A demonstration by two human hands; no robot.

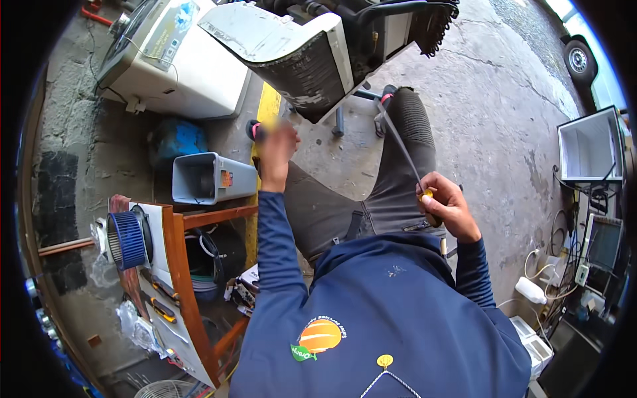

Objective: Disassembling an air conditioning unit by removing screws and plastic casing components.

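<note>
My right hand is closed round the yellow handle of a long screwdriver, over my right thigh. Its thin metal shaft slants up and away to the left, with the tip near my right knee. My left hand is raised above my left knee; its fingers are blurred, so what they hold, if anything, does not show. Just beyond both hands stands an opened appliance with a curved finned coil, a white top panel and dark pipes. Neither hand visibly touches it.
At left are a white appliance, a grey bin and a wooden bench bearing a blue blower wheel and yellow-black cutters. A white box, cables and a white bottle stand at right. A parked vehicle is far right.
</note>
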